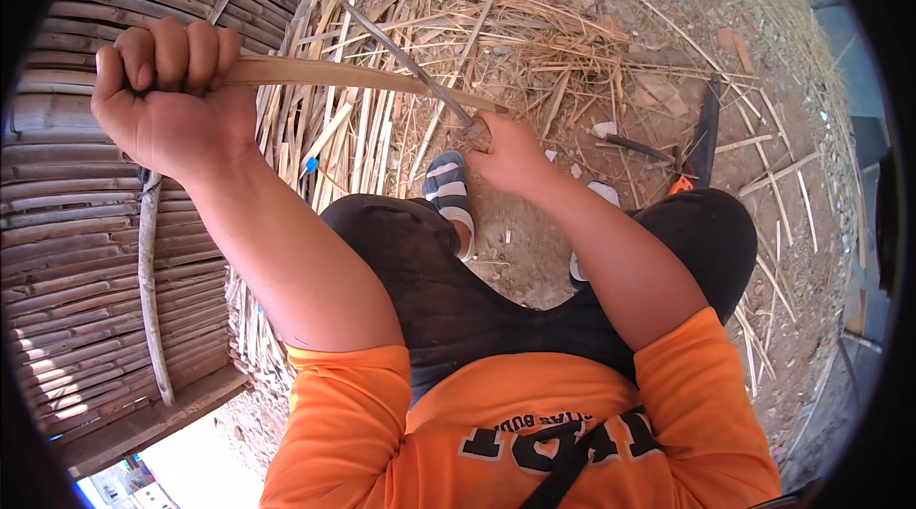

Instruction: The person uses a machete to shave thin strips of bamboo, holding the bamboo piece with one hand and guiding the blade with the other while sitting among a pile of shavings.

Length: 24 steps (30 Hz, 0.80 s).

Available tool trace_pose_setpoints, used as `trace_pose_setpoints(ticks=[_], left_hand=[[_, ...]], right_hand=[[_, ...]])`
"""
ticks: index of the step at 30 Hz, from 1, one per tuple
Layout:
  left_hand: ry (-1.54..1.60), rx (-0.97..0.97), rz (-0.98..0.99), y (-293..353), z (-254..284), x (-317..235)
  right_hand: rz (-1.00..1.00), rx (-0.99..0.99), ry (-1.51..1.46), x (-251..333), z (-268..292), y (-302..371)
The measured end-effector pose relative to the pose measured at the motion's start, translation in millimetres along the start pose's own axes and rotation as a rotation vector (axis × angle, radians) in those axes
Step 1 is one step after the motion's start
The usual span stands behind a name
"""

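My left hand (pixel 176 84), raised at the far left, is closed in a fist around one end of a long, pale bamboo strip (pixel 324 73). The strip runs to the right across the space in front of me, its far end close to my right hand (pixel 506 154). That hand grips the short handle of a knife (pixel 405 61), its narrow grey blade slanting up and to the left. Blade and strip cross just left of my right hand; whether they touch, I cannot tell.
Split bamboo strips (pixel 377 142) and shavings litter the ground ahead. A bamboo-slat wall (pixel 72 194) stands close on the left. Near my right knee lie an orange-handled tool with a dark blade (pixel 704 132) and a dark rod (pixel 639 147). My sandalled foot (pixel 447 186) rests between them.
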<state>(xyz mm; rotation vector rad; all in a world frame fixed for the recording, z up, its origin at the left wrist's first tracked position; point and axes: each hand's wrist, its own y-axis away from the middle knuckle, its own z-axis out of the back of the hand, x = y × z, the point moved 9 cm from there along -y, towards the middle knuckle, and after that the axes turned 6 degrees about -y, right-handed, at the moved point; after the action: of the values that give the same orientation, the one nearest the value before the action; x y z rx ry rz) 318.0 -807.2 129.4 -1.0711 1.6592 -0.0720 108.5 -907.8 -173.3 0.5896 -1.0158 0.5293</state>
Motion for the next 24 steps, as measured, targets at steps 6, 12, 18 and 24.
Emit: trace_pose_setpoints(ticks=[6,12,18,24], left_hand=[[0.022,-0.011,-0.009,-4.5,9.5,-0.3],[0.033,0.022,-0.012,-0.7,2.9,-1.1],[0.036,0.001,-0.003,0.5,1.5,-1.1],[0.075,0.021,0.007,-1.2,4.2,2.2]], right_hand=[[-0.139,-0.025,0.100,-65.3,-2.8,-18.0],[0.202,0.022,-0.096,68.2,2.3,3.9],[0.076,-0.035,-0.050,-5.2,-2.8,-7.5],[-0.180,-0.076,0.058,-59.3,3.1,-9.1]])
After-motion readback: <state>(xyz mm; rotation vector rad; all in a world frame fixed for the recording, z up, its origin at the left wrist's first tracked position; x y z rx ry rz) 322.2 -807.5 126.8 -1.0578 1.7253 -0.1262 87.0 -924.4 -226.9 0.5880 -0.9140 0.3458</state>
